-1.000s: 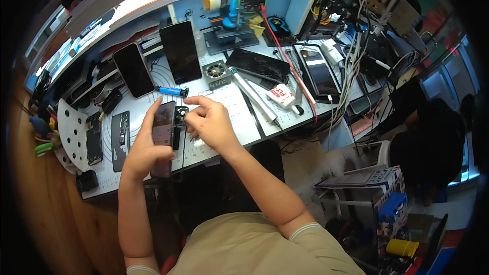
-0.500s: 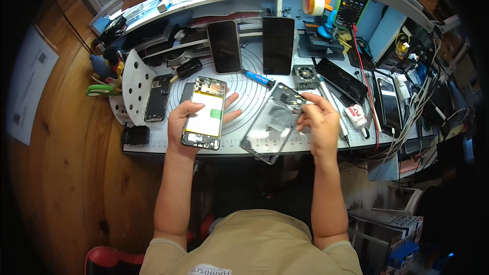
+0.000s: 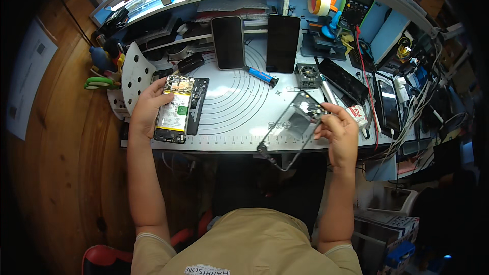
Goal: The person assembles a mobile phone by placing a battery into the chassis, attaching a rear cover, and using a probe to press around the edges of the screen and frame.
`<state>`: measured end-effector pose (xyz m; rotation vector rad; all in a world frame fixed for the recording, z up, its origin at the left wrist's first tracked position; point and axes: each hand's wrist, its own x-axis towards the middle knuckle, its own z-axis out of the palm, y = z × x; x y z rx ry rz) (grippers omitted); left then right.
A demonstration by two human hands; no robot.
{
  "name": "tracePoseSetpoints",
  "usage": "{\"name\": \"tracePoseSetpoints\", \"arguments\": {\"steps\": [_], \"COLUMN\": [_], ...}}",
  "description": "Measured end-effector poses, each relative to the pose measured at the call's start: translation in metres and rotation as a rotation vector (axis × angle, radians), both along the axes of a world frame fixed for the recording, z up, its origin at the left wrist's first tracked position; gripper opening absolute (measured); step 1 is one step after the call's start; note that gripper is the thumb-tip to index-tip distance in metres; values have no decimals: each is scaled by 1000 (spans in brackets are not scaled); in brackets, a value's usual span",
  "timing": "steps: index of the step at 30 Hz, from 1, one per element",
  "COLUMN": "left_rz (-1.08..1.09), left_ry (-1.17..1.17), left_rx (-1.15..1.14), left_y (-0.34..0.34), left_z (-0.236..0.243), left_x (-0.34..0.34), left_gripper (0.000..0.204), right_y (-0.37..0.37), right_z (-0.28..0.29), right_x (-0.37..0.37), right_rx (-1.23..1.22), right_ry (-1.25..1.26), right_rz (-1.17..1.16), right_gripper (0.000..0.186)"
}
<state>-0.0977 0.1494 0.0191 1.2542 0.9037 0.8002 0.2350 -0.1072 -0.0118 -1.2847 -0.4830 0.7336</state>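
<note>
While the left hand (image 3: pixel 146 106) clasps the opened phone (image 3: pixel 173 116) over the tabletop (image 3: pixel 232 117) at left, the right hand (image 3: pixel 340 133) pinches the frame (image 3: pixel 298 123) near the front edge; hold both lightly, by their rims.

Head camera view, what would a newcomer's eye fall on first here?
Probably the opened dark phone with its white, green-patched battery bare, held in the left hand over the left part of the white, circle-patterned mat. Next, the thin, partly see-through dark frame in the right hand, tilted over the mat's front edge. Two upright rectangular phones with black screens stand toward the mat's back.
</note>
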Motion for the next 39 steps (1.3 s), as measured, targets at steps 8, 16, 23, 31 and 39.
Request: {"name": "tracePoseSetpoints", "arguments": {"steps": [8,16,23,31,39], "left_rz": [-1,-93,-99,-4,-263], "left_ry": [-69,-1,38,-49,513], "left_rx": [85,65,98,45,783], "left_y": [-31,-22,-25,-45,-78], "left_z": [22,-32,-25,-20,6], "left_x": [15,23,3,-26,-73], "left_gripper": [55,61,63,61,80], "right_y": [111,139,-85,-192,-158], "right_z": [3,-31,87,153,181], "right_x": [-78,-78,97,404,487], "right_rx": [-82,153,272,-297,-591], "right_ry": [-165,-862,-778,-1223,-1275], "right_rz": [356,54,-638,-1055,-550], "right_gripper": [29,31,22,23,28]}}
